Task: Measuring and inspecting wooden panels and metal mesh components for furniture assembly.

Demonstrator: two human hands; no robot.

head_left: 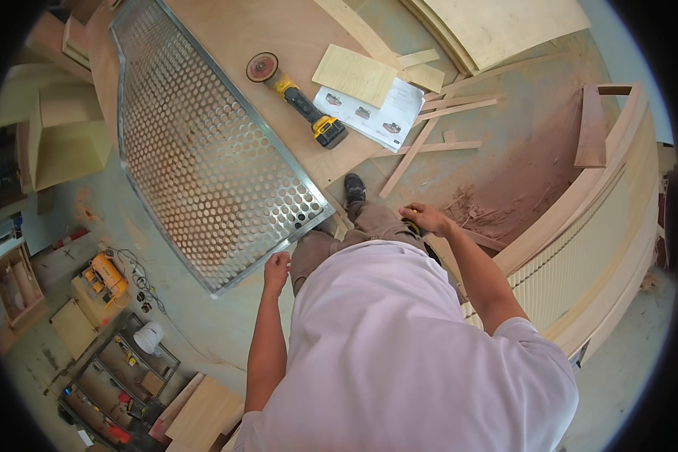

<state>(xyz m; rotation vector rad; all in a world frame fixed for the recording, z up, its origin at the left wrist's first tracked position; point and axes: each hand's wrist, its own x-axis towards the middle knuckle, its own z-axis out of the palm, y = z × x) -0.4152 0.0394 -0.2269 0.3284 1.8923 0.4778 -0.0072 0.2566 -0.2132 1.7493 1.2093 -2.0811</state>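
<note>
My left hand [277,272] hangs beside my left thigh, its fingers curled and nothing showing in them. At my right hip, my right hand [428,218] is closed with its fingers on a small yellow-and-black thing [411,226] at my trouser pocket; the hand hides most of it. Left of my legs, nearest my left hand, leans a metal-framed perforated sheet [211,151]. Ahead, a yellow-and-black cordless angle grinder [300,102] with a reddish disc lies on a wooden board [233,45], next to printed sheets [369,113] under a small plywood piece [354,74].
A curved wooden frame with slatted facing [580,248] stands close on my right, with reddish sawdust [497,192] and loose wood strips [429,135] on the floor before it. Behind on the left are a yellow power tool [107,277], cables [143,275], a white bucket [149,337] and a tool rack [102,377].
</note>
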